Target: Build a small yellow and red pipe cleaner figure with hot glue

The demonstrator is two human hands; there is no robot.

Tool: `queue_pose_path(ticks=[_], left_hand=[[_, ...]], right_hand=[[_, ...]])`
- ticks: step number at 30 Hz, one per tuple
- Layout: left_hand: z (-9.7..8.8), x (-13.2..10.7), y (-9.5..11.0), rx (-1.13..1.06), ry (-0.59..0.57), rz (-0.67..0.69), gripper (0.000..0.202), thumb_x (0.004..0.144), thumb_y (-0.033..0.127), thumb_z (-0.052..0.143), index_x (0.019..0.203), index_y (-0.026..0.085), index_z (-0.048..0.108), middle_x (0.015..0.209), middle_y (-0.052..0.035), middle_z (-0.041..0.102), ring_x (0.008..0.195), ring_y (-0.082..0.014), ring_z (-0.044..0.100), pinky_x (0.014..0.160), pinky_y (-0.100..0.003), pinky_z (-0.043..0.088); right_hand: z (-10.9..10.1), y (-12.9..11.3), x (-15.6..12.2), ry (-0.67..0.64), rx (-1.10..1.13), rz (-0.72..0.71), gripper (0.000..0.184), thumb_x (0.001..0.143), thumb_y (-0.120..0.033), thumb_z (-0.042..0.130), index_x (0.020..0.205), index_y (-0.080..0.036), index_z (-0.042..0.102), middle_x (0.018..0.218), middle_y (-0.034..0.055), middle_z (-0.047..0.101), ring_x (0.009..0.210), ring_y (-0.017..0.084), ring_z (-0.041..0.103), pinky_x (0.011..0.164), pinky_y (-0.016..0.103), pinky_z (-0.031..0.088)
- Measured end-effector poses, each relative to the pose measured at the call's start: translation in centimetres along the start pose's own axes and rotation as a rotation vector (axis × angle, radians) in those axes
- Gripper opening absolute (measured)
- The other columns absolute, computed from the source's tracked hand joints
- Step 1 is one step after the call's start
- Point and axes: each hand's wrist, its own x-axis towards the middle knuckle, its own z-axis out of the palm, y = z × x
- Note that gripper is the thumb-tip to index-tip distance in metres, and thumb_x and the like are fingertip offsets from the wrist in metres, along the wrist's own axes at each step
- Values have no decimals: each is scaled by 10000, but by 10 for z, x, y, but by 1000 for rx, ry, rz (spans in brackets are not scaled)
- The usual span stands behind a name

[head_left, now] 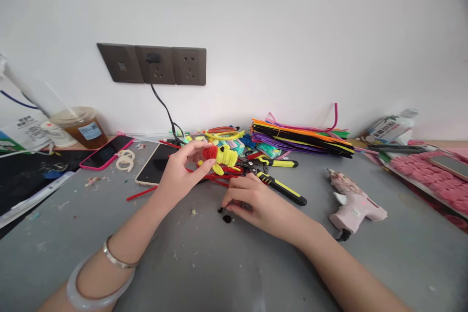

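Note:
My left hand (183,168) is raised a little above the grey table (234,263) and pinches a small figure of yellow and red pipe cleaners (222,155). My right hand (252,202) rests low on the table with its fingers curled and pressed together over small black beads (227,218). Whether a bead is between those fingertips I cannot make out. Red pipe cleaner pieces (215,178) lie between the two hands.
Black-and-yellow pliers (281,189) and a pink glue gun (353,204) lie to the right. A stack of coloured pipe cleaners (300,136) sits at the wall. Two phones (107,152) (155,163), tape rings (125,160) and an iced drink cup (82,126) are on the left.

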Motion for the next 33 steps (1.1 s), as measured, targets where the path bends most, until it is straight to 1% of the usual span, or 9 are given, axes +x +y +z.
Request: queue_pose_path(ticks=[8,13,17,22,25,27,29,30,33], left_hand=[[1,-1,-3,11,65,9,269,847,349,666,1057,183,648,1090,-82,721,1002,-223,677,848,-308,556],[1,-1,-4,-11,51,0,276,847,341,672,1067,176,647,1104,-87,718,992,-213,671,880,-310,543],[0,-1,-5,-6,49,-6,282,848,357,675,1069,184,647,1091,-80,719,1011,-219,670,879,-311,542],[-1,0,-5,-5,86,-10,287,846,367,673,1066,185,647,1111,-88,708,1023,-225,669,861,-307,548],[-2,0,-5,-11,95,-21,293,842,373,676,1064,184,648,1098,-89,709,1012,-222,669,837,-296,551],[-1,0,-5,-12,93,-24,296,839,373,678,1065,184,649,1100,-91,709,1010,-221,669,826,-292,551],[-1,1,-6,-11,95,-18,290,835,366,679,1060,185,651,1097,-89,712,1005,-220,671,824,-294,551],[-1,1,-6,-11,98,-13,285,833,363,679,1056,186,652,1095,-88,713,999,-219,673,826,-296,552],[0,1,-7,-21,114,-3,277,830,359,680,1047,189,652,1087,-85,716,978,-217,680,826,-301,556]], right_hand=[[5,4,2,-20,-6,40,80,913,-139,646,921,-217,658,926,14,621,868,169,599,872,340,373],[1,-1,1,-26,-10,49,152,954,-106,519,846,-201,566,895,13,612,838,162,580,894,349,377],[-6,-1,1,57,-38,129,175,997,-161,396,848,-219,467,794,5,568,711,169,497,726,301,399],[-17,20,0,268,-55,315,357,1027,-273,345,672,-242,333,569,-42,383,529,156,366,548,284,289],[-21,35,-3,431,-146,413,321,1016,-289,372,705,-237,430,557,-42,402,509,159,363,569,293,282],[-20,41,-5,479,-249,432,236,988,-190,353,886,-227,564,690,9,543,610,189,483,640,310,320],[-18,42,-6,487,-335,420,287,955,-139,365,1062,-246,609,906,69,620,795,238,562,728,354,348],[-16,41,-6,481,-353,411,269,953,-161,403,1072,-256,624,979,84,626,871,259,567,764,379,353],[-14,32,-3,411,-282,350,144,945,-299,557,855,-228,645,986,78,629,921,266,559,824,412,354]])
